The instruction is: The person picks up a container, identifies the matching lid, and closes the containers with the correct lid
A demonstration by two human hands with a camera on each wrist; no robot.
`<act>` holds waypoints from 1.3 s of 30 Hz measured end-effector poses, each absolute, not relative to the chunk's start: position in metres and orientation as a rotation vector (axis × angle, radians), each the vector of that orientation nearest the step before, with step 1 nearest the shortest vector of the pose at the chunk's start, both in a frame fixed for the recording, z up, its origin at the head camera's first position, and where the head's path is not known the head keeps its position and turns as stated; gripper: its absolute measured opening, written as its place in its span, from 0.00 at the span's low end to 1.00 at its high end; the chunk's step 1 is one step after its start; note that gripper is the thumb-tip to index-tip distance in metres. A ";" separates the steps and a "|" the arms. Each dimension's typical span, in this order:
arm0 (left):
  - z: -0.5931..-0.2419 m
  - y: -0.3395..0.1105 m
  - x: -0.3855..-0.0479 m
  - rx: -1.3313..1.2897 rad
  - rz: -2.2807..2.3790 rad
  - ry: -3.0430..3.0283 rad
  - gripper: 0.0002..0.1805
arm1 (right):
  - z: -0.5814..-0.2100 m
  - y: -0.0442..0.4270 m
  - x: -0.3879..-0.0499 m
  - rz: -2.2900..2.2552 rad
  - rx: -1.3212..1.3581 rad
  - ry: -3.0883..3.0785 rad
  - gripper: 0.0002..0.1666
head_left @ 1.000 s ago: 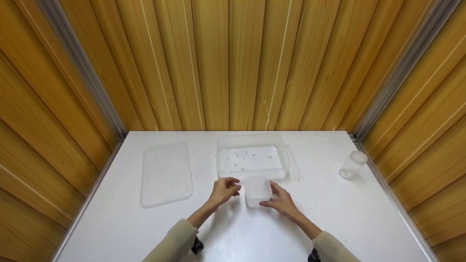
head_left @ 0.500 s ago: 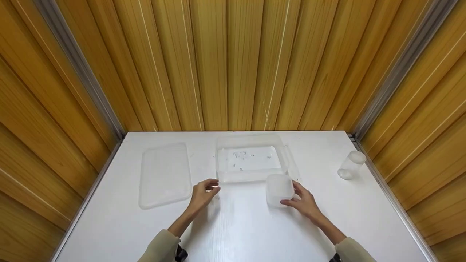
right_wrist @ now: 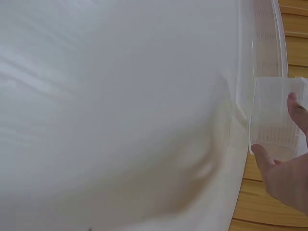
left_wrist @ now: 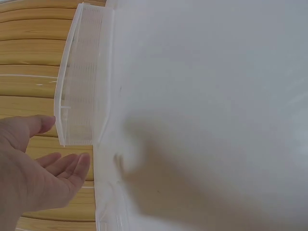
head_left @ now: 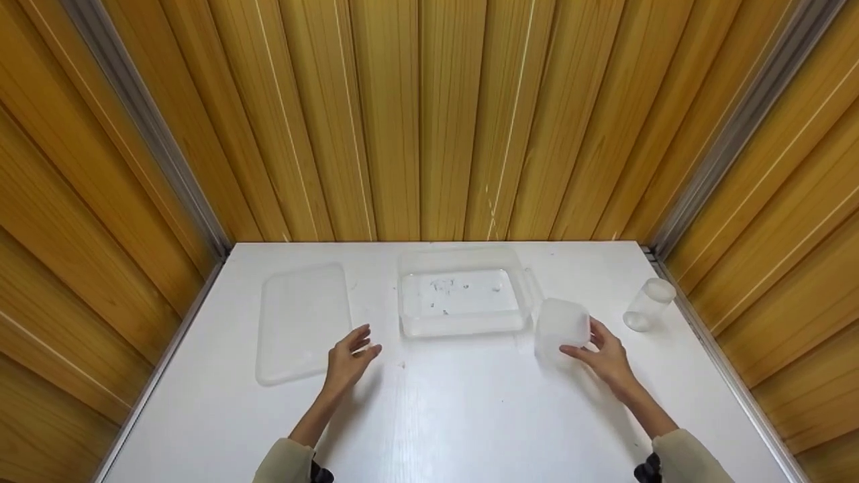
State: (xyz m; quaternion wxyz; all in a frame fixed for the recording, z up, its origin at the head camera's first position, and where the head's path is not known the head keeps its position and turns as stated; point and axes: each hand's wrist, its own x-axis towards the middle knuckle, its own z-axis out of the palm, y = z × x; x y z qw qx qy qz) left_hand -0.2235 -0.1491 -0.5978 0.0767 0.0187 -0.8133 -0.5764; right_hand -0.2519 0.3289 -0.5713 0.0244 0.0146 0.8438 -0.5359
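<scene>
My right hand (head_left: 609, 359) grips a small translucent plastic container (head_left: 558, 320), thumb on the near side and fingers round its right side. In the right wrist view the same container (right_wrist: 272, 108) appears at the right edge, between thumb and fingers; it looks raised off the table. My left hand (head_left: 347, 361) hovers near the right edge of a flat translucent lid (head_left: 302, 315), its fingers loosely bent and holding nothing. A large clear rectangular box (head_left: 463, 327) stands between the hands at the back, also seen beyond the left hand (left_wrist: 41, 168) in the left wrist view.
An upright clear cylindrical jar (head_left: 649, 305) stands near the right edge of the white table (head_left: 456, 416). A strip-like clear piece lies against the big box's right side. Wooden-slat walls (head_left: 429, 121) close off the back and both sides.
The right hand has carried the small container to the right, from in front of the big box to beside its front right corner. The left hand has drawn away leftward, towards the flat lid.
</scene>
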 end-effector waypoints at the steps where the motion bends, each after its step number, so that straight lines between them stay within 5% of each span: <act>1: -0.598 -0.150 -0.223 0.062 -1.728 -2.442 0.29 | -0.570 0.332 -0.255 -1.662 0.059 2.612 0.55; 22: -0.612 -0.148 -0.219 0.066 -1.721 -2.471 0.31 | -0.589 0.369 -0.314 -1.764 0.407 2.577 0.61; 39: -0.609 -0.146 -0.224 0.058 -1.737 -2.469 0.31 | -0.592 0.370 -0.314 -1.711 0.320 2.532 0.59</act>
